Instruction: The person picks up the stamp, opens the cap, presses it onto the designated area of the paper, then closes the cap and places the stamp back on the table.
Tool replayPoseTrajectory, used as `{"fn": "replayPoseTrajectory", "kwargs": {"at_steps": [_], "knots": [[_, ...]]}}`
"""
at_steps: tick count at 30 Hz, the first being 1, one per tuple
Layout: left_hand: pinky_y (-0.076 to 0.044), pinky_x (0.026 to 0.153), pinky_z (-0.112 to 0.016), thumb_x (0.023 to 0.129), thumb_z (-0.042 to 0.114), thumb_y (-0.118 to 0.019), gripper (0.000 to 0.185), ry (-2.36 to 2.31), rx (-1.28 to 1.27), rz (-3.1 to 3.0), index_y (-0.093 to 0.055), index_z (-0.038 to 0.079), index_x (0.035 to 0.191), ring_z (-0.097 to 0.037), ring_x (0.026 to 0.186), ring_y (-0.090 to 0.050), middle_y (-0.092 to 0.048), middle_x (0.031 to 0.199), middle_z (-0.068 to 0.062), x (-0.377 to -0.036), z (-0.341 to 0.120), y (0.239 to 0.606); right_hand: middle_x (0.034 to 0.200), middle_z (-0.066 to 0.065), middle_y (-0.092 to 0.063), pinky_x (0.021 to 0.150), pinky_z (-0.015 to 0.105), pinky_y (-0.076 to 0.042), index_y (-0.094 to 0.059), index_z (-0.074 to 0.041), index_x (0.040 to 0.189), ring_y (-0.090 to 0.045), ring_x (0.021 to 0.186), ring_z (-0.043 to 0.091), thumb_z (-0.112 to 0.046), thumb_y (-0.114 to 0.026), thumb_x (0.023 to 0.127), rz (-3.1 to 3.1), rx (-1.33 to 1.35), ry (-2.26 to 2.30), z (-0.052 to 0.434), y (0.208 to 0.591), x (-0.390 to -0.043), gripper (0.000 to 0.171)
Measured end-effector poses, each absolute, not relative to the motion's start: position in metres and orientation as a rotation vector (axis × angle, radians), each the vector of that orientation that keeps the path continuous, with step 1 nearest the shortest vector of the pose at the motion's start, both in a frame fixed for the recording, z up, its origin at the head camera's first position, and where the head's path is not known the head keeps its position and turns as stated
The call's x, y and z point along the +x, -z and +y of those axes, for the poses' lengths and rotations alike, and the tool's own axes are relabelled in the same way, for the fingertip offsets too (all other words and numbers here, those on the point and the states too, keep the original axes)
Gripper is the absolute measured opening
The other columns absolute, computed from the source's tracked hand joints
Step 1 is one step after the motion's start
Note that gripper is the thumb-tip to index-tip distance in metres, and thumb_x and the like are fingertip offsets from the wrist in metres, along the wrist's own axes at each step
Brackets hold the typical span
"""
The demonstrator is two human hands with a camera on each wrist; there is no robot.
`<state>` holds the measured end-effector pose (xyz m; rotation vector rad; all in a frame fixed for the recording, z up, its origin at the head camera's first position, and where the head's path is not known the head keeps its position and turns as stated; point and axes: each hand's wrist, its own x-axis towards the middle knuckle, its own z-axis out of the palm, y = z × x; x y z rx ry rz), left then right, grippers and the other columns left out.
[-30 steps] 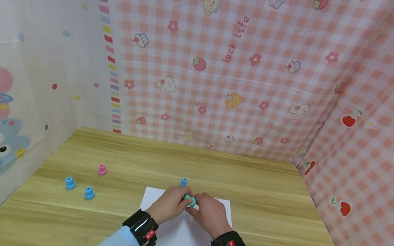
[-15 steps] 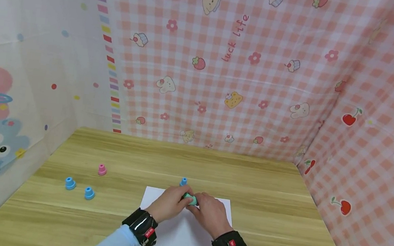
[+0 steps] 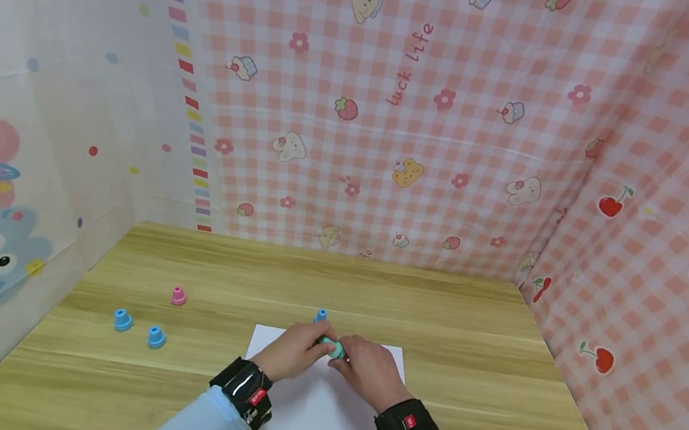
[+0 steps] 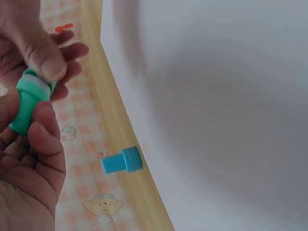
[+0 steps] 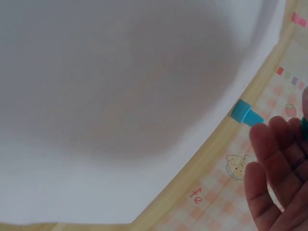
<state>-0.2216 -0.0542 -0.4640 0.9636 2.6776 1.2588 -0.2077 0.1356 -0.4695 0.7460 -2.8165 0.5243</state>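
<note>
Over the white paper (image 3: 322, 411), a small green stamp (image 4: 30, 98) with a pale band near its wide end is held between both hands. My left hand (image 3: 290, 352) grips its narrow handle with thumb and fingers. At the wide end, the thumb and fingers of my right hand (image 3: 371, 373) pinch the stamp; part of that end is hidden under them. A blue stamp (image 4: 122, 160) stands just past the paper's far edge, close beyond the left fingers and apart from both hands.
On the left of the wooden table (image 3: 465, 328) stand two blue stamps (image 3: 123, 320) and a pink stamp (image 3: 178, 296). A pink checked cloth (image 3: 378, 141) hangs behind the table and along its right side. A white patterned cloth (image 3: 76, 106) borders the left.
Both wrists have shifted slightly outward, away from each other. The two hands stay on the green stamp above the paper, and the stamps on the table have not moved.
</note>
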Motion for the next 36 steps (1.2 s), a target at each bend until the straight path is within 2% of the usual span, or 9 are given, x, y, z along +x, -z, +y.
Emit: {"fn": "replayPoseTrajectory", "kwargs": {"at_steps": [9, 16, 21, 27, 36], "knots": [[-0.041, 0.059, -0.023, 0.099, 0.014, -0.061, 0.007, -1.218, 0.965, 2.728, -0.062, 0.008, 0.104, -0.006, 0.066, -0.046, -0.054, 0.079, 0.007, -0.225, -0.061, 0.463, 0.069, -0.012, -0.052, 0.050, 0.024, -0.038, -0.063, -0.018, 0.080, -0.046, 0.058, 0.003, -0.033, -0.077, 0.086, -2.866, 0.652, -0.508, 0.139, 0.467, -0.206, 0.022], [-0.044, 0.063, -0.026, 0.099, 0.014, -0.062, 0.007, -1.183, 0.878, 2.782, -0.062, 0.008, 0.103, -0.010, 0.070, -0.050, -0.058, 0.082, 0.003, -0.228, -0.067, 0.460, 0.064, -0.011, -0.046, 0.049, 0.024, -0.036, -0.053, -0.020, 0.071, -0.043, 0.056, 0.004, -0.033, -0.079, 0.085, -2.852, 0.585, -0.491, 0.140, 0.467, -0.207, 0.031], [-0.045, 0.065, -0.027, 0.099, 0.014, -0.063, 0.007, -1.153, 0.818, 2.805, -0.062, 0.008, 0.103, -0.012, 0.074, -0.052, -0.062, 0.089, 0.002, -0.231, -0.072, 0.460, 0.064, -0.010, -0.045, 0.049, 0.023, -0.036, -0.054, -0.019, 0.071, -0.042, 0.056, 0.005, -0.031, -0.079, 0.085, -2.855, 0.568, -0.486, 0.140, 0.467, -0.206, 0.031], [-0.045, 0.064, -0.027, 0.097, 0.013, -0.065, 0.012, -1.128, 0.746, 2.862, -0.063, 0.005, 0.106, -0.012, 0.072, -0.051, -0.061, 0.086, 0.001, -0.234, -0.079, 0.461, 0.064, -0.010, -0.046, 0.050, 0.023, -0.037, -0.055, -0.019, 0.072, -0.043, 0.057, 0.005, -0.031, -0.080, 0.085, -2.877, 0.527, -0.475, 0.139, 0.467, -0.206, 0.030], [-0.047, 0.067, -0.030, 0.096, 0.010, -0.065, 0.008, -1.079, 0.699, 2.894, -0.065, 0.004, 0.102, -0.012, 0.072, -0.052, -0.063, 0.087, 0.000, -0.242, -0.085, 0.459, 0.063, -0.009, -0.047, 0.052, 0.024, -0.037, -0.057, -0.017, 0.074, -0.044, 0.057, 0.008, -0.031, -0.080, 0.084, -2.922, 0.457, -0.495, 0.139, 0.466, -0.205, 0.029]]}}
